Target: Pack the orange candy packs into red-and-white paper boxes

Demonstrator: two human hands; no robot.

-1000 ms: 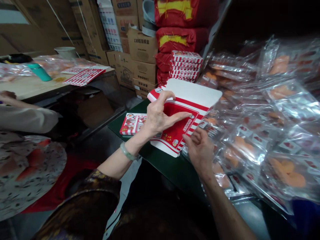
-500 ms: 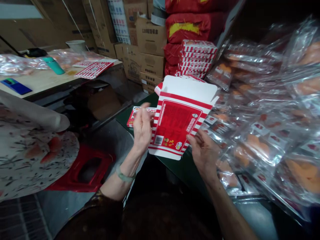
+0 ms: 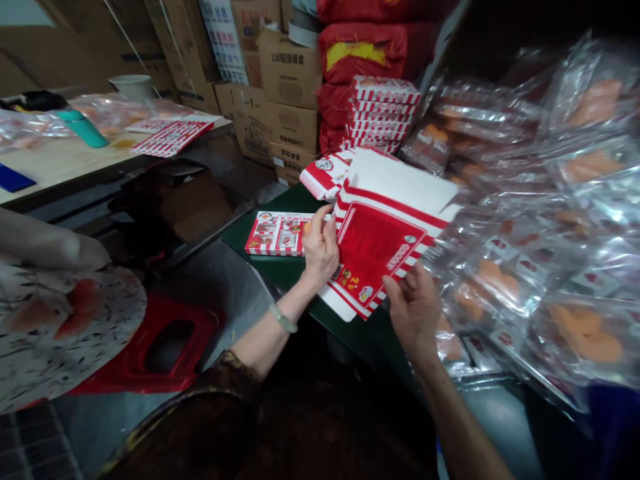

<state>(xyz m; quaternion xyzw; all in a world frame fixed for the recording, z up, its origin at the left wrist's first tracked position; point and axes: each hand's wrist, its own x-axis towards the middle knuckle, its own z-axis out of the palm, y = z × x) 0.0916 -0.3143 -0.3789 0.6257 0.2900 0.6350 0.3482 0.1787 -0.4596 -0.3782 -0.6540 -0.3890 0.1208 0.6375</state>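
Carton [image 3: 385,250], red and white, held tilted above the green tabletop [image 3: 280,272], with a white flap [image 3: 400,179] open at twelve o'clock. Against half a second ago, turned slightly clockwise; and at nine o'clock the left hand [image 3: 320,252], then straight-fingered and off the card, now with fingers curled close together at the carton's edge, a clamp there impossible to tell from a mere touch. At five o'clock, as before, the right hand [image 3: 415,310] clamped on the edge, thumb on the printed face, other fingers partly hidden.

On the green, past the left hand at nine o'clock, a small printed box [image 3: 275,235] lying flat. Red-and-white card [image 3: 320,181] at half past ten; stacked boxes [image 3: 384,110] at twelve, beneath red bundles [image 3: 367,57]. At three, a broad heap of clear plastic bags [image 3: 525,280] with orange contents, partly blurred.

Farther out, piled cardboard boxes [image 3: 293,73] at eleven; a pale table [image 3: 47,167] at half past nine, bearing a teal bottle [image 3: 85,128] and a striped sheet [image 3: 173,138]; toward eight, a red stool [image 3: 193,357] beside another person's flowered garment [image 3: 85,313].
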